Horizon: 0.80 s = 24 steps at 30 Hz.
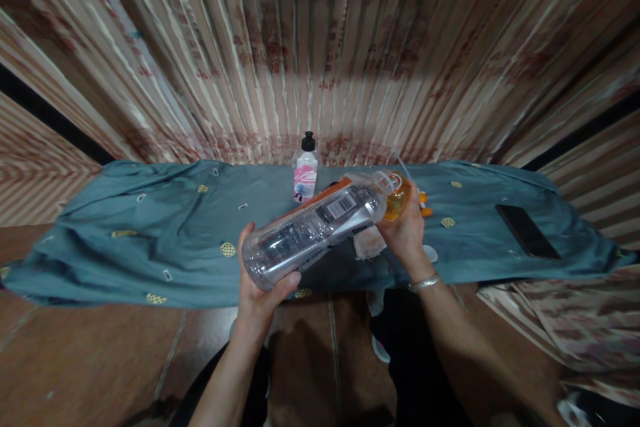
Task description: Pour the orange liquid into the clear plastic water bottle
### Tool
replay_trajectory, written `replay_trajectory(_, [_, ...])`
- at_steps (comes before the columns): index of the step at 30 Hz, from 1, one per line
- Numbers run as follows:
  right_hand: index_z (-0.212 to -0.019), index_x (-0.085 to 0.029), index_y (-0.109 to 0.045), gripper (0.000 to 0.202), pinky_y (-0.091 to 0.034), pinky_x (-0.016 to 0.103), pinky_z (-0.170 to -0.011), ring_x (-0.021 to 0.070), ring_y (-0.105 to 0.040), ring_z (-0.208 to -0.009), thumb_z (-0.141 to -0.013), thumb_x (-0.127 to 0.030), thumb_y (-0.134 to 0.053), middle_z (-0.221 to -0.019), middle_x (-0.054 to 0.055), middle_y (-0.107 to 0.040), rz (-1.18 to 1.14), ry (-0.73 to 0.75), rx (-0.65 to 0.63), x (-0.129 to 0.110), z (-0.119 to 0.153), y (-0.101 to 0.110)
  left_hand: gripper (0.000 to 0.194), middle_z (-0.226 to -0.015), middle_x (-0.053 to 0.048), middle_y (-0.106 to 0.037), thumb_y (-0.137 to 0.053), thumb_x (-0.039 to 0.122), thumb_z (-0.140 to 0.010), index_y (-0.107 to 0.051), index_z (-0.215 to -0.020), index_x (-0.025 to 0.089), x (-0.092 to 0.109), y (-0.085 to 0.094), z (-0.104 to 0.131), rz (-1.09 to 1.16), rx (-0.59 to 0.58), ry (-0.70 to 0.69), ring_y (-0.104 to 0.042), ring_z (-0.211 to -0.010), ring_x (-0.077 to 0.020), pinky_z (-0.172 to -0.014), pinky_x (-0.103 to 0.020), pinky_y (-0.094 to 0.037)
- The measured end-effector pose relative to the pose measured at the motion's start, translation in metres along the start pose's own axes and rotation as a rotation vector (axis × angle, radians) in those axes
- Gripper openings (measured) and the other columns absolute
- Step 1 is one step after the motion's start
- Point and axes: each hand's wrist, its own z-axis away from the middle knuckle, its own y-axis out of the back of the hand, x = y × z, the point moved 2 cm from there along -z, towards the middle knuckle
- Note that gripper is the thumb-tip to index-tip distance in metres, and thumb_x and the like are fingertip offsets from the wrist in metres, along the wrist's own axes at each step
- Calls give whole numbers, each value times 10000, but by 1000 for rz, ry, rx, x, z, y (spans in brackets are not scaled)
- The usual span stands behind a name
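- The left hand (260, 290) grips the clear bottle (315, 230) round its base, thumb on the near side, probably to steer the tilt from the wide end.
- That bottle is held above the cloth-covered surface (150, 233), slanting so its mouth sits higher and to the right.
- The right hand (406, 230) is closed around an amber bottle (396, 200), seemingly to keep the two mouths lined up; whether they touch, I cannot tell.
- A pink-labelled bottle (305, 177) with a black cap stands upright near the far edge, behind the clear bottle, perhaps set back to spare the front.
- A pale packet (369, 243) lies under the held bottles; an orange item (425, 204) and a white disc (430, 253) lie close by the right hand, limiting its room to lower.
- A phone (527, 231) rests well apart, toward the right end.
- The curtain (300, 47) bounds the far edge; leftward, a broad stretch of patterned cloth seems to leave the left hand room to swing.
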Motion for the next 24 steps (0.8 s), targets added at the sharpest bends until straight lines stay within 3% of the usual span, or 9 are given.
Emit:
replay_trajectory(13, [-1695,-192,-410,1052,-646,708,-1202,463,-726,-1484,-812,-515,-880,-1612,259,-705,18,14,9,-1,1,1,1207,-1472,-81,-771,-1135,586,-637,-541,-1666,370,-1,3,0,5,-10,9,-783,-1370,-394,-1250,-572,-597])
replay_trajectory(24, [-1692,-200,-424,1073,-639,686,-1219,451,-728,-1487,-800,-573,-889,-1611,248,-711,-2,-2,19,0,1,-1,1176,-1462,-71,-763,-1115,589,-674,-531,-1672,374,-2,3,-1,-6,-33,-11,-778,-1359,-379,-1241,-560,-601])
